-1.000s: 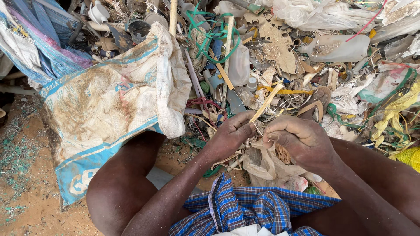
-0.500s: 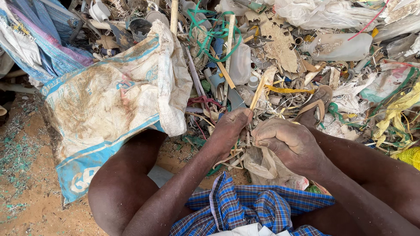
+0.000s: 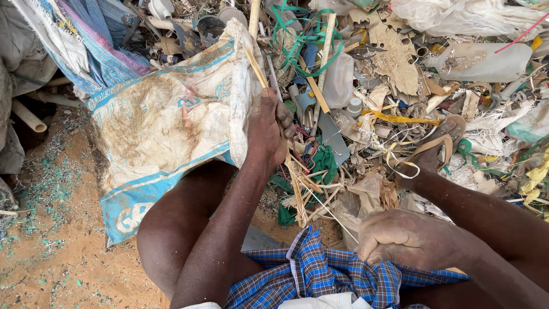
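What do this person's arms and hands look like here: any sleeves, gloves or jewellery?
Both arms are bare to the frame edge, with no sleeves. The left hand and right hand wear no gloves, rings or watch, and both look dusty. A blue checked cloth covers the lap.

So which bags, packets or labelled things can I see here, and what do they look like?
Woven sack: left of the left hand, white, dirty, blue bands and blue print.
Striped blue-and-purple sack: top left, crumpled.
Flattened plastic bottle: top right, whitish.
No signs or screens.
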